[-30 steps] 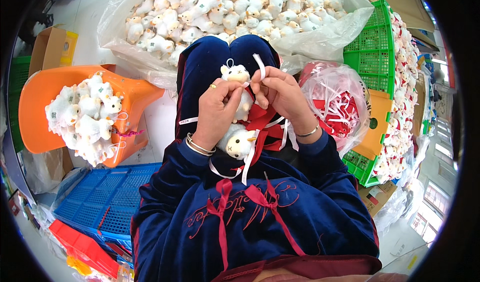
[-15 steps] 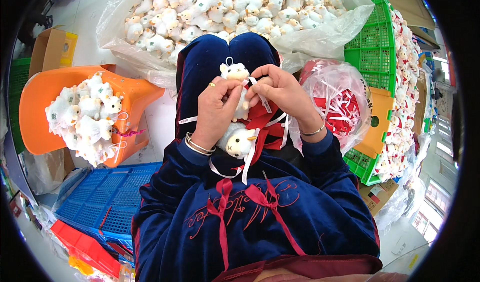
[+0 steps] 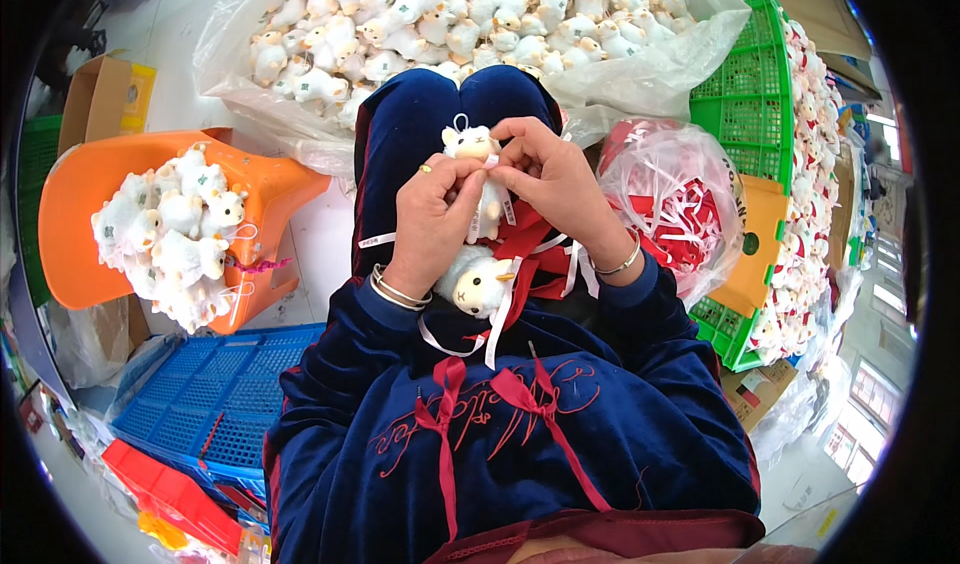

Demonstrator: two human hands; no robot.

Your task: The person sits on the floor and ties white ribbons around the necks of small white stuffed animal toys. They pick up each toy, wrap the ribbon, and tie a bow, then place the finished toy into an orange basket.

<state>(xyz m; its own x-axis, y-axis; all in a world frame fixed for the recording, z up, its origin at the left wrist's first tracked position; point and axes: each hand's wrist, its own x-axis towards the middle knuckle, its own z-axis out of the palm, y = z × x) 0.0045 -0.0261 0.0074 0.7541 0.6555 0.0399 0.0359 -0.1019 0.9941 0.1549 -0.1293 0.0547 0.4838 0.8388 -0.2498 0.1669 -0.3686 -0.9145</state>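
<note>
Two hands [image 3: 430, 209], two plush toys [image 3: 476, 289] on lap [image 3: 400, 134].

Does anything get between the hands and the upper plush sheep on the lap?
Nothing visible does. The left hand and right hand meet at the upper plush sheep's neck, a white ribbon at their fingertips. The lower plush sheep lies nearer the body, out of the way.

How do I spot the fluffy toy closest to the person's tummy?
Start at the dark blue trousers in the middle. Just below the left hand and right hand lies a white toy with its cream face turned up. Unlike the upper toy, which the hands reach, it lies nearest the jacket.
</note>
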